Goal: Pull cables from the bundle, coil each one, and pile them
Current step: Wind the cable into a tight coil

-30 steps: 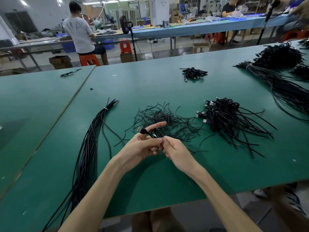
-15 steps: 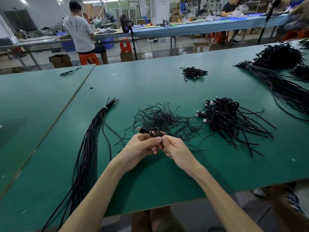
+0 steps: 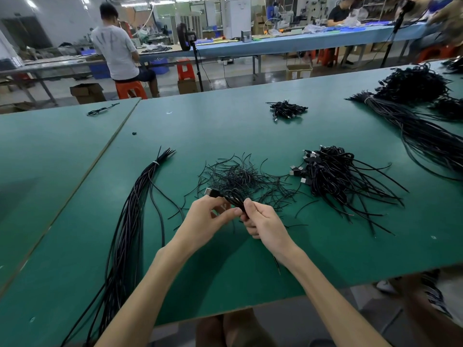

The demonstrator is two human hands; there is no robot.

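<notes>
Now the left hand [image 3: 204, 220] has closed fully and, with the right hand [image 3: 266, 225], grips the cable coil [image 3: 231, 196], nearly pile-ready

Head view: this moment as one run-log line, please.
left hand: holds cable | right hand: pinches cable | pile: apart, right of hands

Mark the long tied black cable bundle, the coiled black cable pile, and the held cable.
Long tied black cable bundle [image 3: 132, 211]: head view, mid-length.
Coiled black cable pile [image 3: 328, 171]: head view, coiled mass.
Held black cable [image 3: 226, 196]: head view, behind plug.
</notes>
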